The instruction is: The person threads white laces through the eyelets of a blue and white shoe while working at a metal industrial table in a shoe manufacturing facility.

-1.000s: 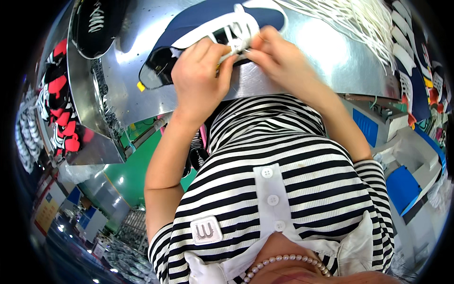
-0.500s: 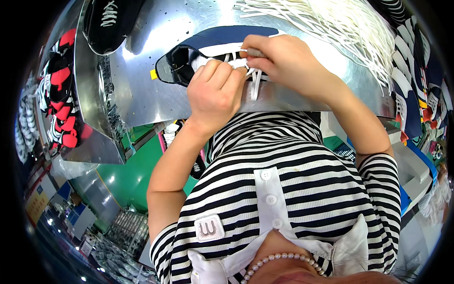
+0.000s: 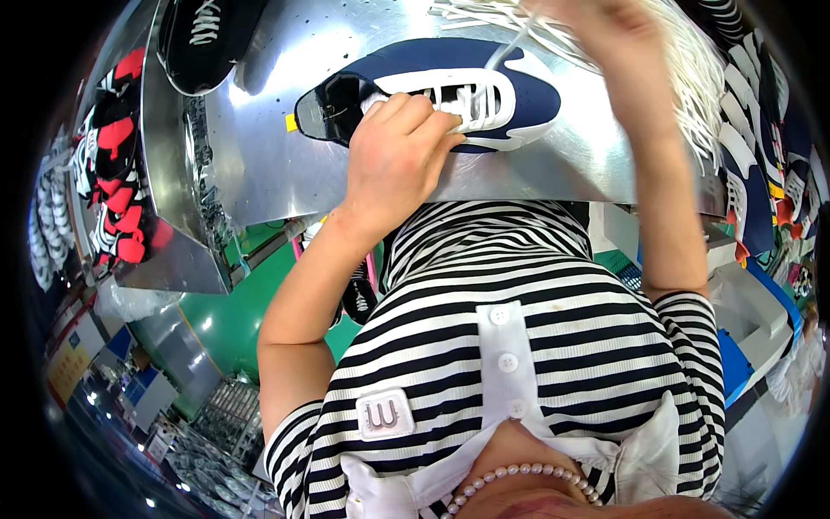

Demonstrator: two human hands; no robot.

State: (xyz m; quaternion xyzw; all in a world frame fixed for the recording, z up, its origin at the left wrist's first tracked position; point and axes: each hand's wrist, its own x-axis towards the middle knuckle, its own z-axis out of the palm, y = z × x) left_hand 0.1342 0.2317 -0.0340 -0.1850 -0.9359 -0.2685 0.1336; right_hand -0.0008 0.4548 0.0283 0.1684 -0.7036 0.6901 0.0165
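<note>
A navy and white sneaker lies on its sole on the metal table, toe to the right, grey-lined heel to the left. My left hand is closed on the near side of its lacing, fingers curled at the eyelet edge; what lies under the fingertips is hidden. A white shoelace crosses the opening in several rows, and one length runs up from the far eyelet edge toward my right hand. That hand is raised at the top edge, smeared by motion, with the lace drawn out to its fingers.
Loose white laces lie heaped at the far right of the metal table. A black shoe stands at the far left. Red, black and white shoe parts hang beyond the left edge; navy and white uppers are stacked at right.
My right hand has moved from the lacing up and to the right, pulling a length of lace taut. My left hand stays at the lacing; the shoe has shifted slightly right.
</note>
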